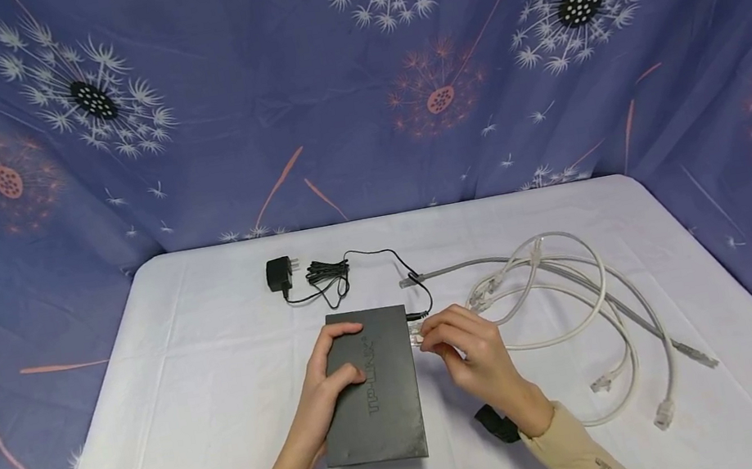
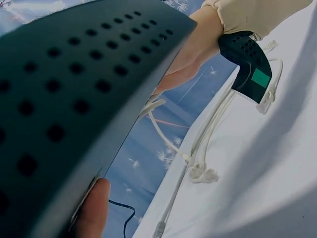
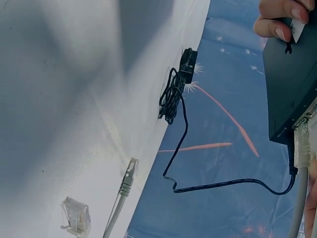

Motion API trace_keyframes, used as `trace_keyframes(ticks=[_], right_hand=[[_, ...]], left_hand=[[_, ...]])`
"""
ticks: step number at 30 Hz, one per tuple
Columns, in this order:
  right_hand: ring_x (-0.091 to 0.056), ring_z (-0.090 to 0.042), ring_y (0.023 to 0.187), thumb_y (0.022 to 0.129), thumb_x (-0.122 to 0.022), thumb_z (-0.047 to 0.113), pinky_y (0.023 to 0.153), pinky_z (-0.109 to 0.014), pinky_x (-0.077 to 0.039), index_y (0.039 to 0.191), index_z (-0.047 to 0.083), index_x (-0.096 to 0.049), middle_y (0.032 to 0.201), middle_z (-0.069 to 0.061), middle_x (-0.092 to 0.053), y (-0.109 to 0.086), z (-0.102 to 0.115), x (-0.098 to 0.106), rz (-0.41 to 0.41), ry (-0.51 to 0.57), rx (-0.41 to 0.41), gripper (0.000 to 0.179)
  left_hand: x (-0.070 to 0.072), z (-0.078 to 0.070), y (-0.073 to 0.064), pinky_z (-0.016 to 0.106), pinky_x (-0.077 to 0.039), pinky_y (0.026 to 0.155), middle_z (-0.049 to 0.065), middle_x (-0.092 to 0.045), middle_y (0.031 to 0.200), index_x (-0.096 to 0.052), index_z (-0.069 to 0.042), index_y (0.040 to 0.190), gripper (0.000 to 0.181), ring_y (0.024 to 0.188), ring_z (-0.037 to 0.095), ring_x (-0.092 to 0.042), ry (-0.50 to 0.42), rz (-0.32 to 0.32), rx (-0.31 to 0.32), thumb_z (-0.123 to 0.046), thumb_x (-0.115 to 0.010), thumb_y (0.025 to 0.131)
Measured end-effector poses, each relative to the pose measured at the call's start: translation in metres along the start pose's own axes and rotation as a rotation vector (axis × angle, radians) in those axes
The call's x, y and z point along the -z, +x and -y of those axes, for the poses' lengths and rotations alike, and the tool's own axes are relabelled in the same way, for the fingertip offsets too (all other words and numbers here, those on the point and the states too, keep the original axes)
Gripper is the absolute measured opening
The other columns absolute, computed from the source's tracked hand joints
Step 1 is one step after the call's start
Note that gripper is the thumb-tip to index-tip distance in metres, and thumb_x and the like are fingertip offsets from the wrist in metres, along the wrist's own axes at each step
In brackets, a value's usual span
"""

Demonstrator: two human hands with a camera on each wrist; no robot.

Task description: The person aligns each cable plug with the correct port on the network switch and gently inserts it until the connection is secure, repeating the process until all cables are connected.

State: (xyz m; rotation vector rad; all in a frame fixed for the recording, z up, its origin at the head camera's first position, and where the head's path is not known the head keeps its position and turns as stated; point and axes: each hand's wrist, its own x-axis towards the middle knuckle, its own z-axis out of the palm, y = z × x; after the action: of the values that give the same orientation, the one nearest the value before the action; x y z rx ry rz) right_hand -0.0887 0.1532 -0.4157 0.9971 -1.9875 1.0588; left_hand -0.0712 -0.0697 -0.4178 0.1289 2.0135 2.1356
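My left hand [image 1: 316, 400] grips a dark grey network switch [image 1: 396, 422] by its left side, with thumb and a finger on its lettered top. Vent holes cover the near face of the switch in the left wrist view. At its right edge, my right hand [image 1: 477, 357] pinches a network cable at its clear plug [image 1: 414, 334], which is at the row of ports. In the right wrist view a clear plug [image 3: 301, 144] sits at a port beside the black power plug [image 3: 291, 154]. My right fingertips partly hide the cable end in the head view.
A black power adapter [image 1: 279, 274] with a bundled cord [image 1: 328, 273] lies behind the switch. Loops of white and grey network cable [image 1: 603, 296] spread over the right of the white table [image 1: 192, 431], with several loose plugs. A patterned curtain [image 1: 294, 99] hangs behind.
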Motion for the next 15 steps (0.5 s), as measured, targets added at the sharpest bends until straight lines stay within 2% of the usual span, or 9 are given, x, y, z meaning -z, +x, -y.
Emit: trace_keyframes(ticks=[6,15], right_hand=[[-0.059,-0.020,0.075,0.070,-0.061,-0.021,0.068,-0.027,-0.047,0.071,0.008,-0.064,0.084,-0.006,-0.065,0.0003,0.0001,-0.0023,-0.010,-0.019,0.007,0.029],[-0.059,-0.019,0.076,0.068,-0.064,-0.021,0.067,-0.027,-0.047,0.072,0.008,-0.064,0.086,-0.005,-0.066,0.0017,0.0001,-0.0047,-0.016,-0.029,0.000,0.029]], left_hand=[[-0.0004,0.0008,0.0003,0.043,-0.027,0.092,0.002,-0.042,0.134,-0.055,-0.025,0.126,0.056,0.114,0.025,-0.038,-0.001,-0.002,0.003,-0.004,-0.054,0.074],[0.0017,0.0009,0.0011,0.045,-0.024,0.094,0.000,-0.041,0.137,-0.055,-0.024,0.125,0.056,0.119,0.024,-0.037,0.002,-0.017,-0.009,-0.003,-0.053,0.074]])
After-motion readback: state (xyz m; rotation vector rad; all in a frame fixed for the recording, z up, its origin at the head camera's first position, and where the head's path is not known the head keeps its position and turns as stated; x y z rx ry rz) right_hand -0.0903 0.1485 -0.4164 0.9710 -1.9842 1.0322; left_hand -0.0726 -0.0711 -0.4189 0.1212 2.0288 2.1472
